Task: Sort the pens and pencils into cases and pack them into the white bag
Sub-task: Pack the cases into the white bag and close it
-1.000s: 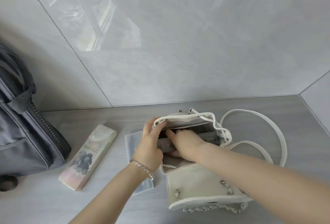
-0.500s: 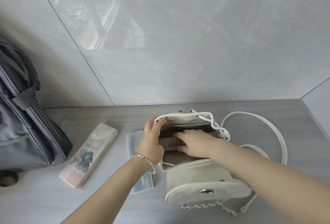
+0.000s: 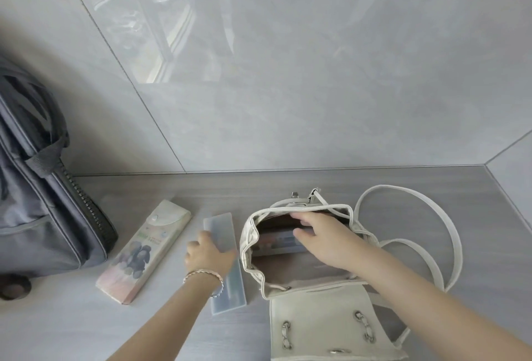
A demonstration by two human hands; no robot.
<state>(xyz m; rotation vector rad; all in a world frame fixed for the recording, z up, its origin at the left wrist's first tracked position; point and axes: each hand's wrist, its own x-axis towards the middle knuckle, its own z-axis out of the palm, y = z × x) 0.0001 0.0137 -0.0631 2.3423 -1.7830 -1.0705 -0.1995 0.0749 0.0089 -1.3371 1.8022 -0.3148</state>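
Note:
The white bag lies on the counter with its mouth wide open and its flap folded toward me. My right hand reaches into the mouth, fingers fairly straight, touching a grey case that lies inside. My left hand is to the left of the bag, over a translucent pencil case that lies flat on the counter, fingers curled round its left edge. Further left lies a patterned case with a snap flap, untouched.
A large grey backpack stands at the left against the tiled wall. The bag's white straps loop over the counter to the right. A chain hangs on the flap near the front edge.
My left hand has let go of the bag's rim and moved left onto the translucent case. The right hand stays in the bag, whose mouth now gapes wider.

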